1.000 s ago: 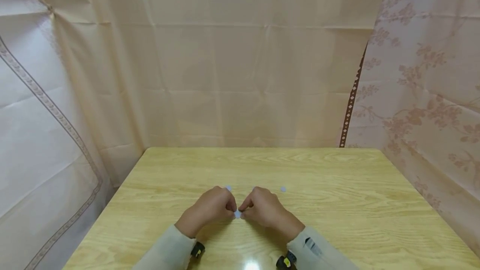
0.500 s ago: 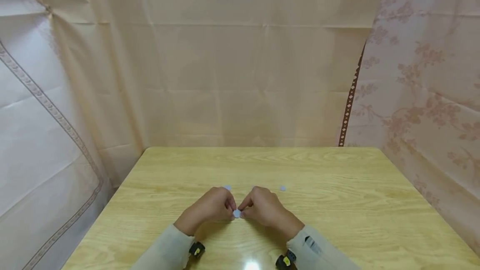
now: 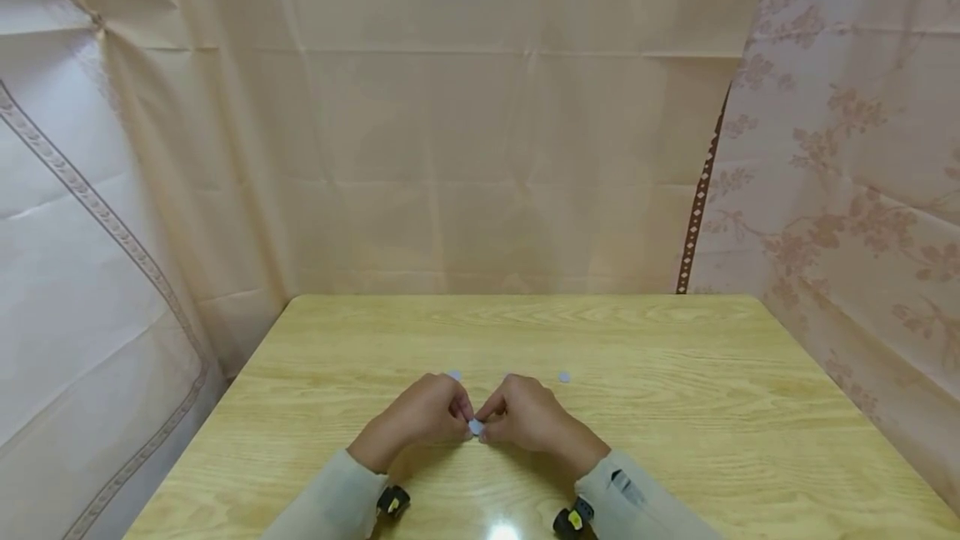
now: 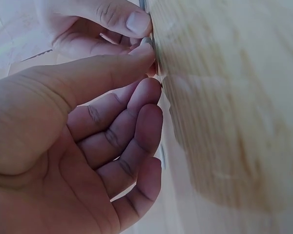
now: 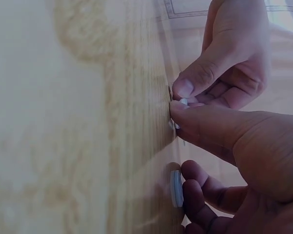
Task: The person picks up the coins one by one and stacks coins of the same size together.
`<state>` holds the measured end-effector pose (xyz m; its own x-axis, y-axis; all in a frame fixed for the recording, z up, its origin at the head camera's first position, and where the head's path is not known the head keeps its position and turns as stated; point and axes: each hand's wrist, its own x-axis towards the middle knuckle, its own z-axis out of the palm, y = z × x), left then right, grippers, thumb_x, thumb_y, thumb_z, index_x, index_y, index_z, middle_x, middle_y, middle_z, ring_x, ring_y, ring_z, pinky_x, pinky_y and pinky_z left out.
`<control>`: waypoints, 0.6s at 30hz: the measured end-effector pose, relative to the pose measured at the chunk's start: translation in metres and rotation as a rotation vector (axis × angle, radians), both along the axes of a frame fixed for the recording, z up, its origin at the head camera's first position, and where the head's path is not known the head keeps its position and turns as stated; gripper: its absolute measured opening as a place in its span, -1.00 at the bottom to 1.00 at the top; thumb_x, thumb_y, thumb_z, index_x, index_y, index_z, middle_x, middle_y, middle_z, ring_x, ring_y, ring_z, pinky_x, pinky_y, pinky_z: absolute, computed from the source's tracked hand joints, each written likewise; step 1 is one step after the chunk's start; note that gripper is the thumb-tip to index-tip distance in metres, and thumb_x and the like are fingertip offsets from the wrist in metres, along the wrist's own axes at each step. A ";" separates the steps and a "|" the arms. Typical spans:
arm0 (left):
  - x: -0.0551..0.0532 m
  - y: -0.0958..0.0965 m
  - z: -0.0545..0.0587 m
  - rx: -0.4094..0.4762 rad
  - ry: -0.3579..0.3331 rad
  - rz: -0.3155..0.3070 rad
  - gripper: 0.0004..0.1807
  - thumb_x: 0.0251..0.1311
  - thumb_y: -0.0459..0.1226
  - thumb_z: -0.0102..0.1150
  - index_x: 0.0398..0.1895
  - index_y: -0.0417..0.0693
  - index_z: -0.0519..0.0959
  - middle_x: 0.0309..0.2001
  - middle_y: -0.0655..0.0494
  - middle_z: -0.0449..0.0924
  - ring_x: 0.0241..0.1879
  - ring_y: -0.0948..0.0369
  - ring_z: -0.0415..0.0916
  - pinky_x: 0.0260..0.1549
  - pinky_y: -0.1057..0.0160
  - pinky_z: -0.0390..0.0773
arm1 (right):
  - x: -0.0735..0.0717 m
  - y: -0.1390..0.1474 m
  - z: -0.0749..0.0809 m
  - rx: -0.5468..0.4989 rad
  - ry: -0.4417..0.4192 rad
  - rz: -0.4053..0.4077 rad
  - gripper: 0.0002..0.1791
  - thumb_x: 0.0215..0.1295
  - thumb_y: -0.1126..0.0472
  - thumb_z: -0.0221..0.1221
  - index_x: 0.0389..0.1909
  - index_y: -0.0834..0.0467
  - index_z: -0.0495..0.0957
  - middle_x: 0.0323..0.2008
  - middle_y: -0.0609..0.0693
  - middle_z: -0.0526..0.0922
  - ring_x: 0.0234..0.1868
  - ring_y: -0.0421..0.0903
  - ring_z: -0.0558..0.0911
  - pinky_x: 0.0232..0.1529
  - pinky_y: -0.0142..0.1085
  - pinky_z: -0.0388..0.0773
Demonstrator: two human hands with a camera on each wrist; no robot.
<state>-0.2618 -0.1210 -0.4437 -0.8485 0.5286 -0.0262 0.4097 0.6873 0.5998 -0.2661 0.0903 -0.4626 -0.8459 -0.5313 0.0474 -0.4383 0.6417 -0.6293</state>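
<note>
A small pale disc [image 3: 476,427] sits between both hands' fingertips, low over the wooden table, partly covered by them. My left hand [image 3: 431,409] pinches its left side with thumb and forefinger. From the right, my right hand [image 3: 528,413] grips the same disc with thumb and forefinger. In the left wrist view, the left hand's other fingers [image 4: 149,129] are bent beside the tabletop. The right wrist view shows a sliver of the held disc [image 5: 184,101] between the thumbs. Another thick disc [image 5: 176,188] lies at the right hand's lower fingers.
Behind the left hand lies a pale disc [image 3: 454,375], partly hidden. A further disc [image 3: 564,377] rests beyond the right hand. The wood-grained table [image 3: 675,440] ends at a beige curtain [image 3: 480,173]. Black wrist cameras [image 3: 572,518] hang under both sleeves.
The held disc has shifted and tilted slightly between the fingertips. Both hands stay in nearly the same place, and the other discs have not moved.
</note>
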 end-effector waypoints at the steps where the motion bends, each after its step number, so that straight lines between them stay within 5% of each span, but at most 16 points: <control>1: 0.000 0.000 0.000 0.004 -0.002 -0.001 -0.85 0.07 -0.38 0.50 -0.50 0.03 0.71 -0.61 0.31 0.60 -0.63 0.39 0.41 -0.58 0.41 0.42 | -0.001 0.000 -0.001 -0.003 -0.003 0.003 -0.87 0.12 0.07 0.54 -0.29 -0.14 0.85 -0.29 -0.36 0.78 -0.29 -0.31 0.47 -0.33 -0.41 0.41; 9: 0.000 -0.001 -0.001 0.009 -0.012 -0.009 -0.88 0.12 -0.37 0.47 -0.46 0.02 0.72 -0.57 0.29 0.62 -0.58 0.36 0.44 -0.54 0.39 0.46 | -0.002 0.000 -0.004 -0.037 -0.008 -0.002 -0.86 0.08 0.08 0.55 -0.32 -0.15 0.85 -0.40 -0.36 0.68 -0.34 -0.27 0.45 -0.40 -0.41 0.38; 18: 0.000 0.001 0.001 0.009 -0.005 -0.012 -0.84 0.09 -0.33 0.53 -0.48 0.05 0.70 -0.55 0.31 0.62 -0.55 0.36 0.48 -0.50 0.37 0.52 | 0.002 0.002 0.000 -0.053 0.002 -0.009 -0.89 0.10 0.04 0.55 -0.34 -0.12 0.84 -0.28 -0.26 0.65 -0.28 -0.23 0.48 -0.32 -0.37 0.39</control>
<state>-0.2616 -0.1200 -0.4429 -0.8421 0.5387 -0.0257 0.4145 0.6769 0.6082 -0.2640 0.0926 -0.4624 -0.8503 -0.5207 0.0772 -0.4344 0.6114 -0.6614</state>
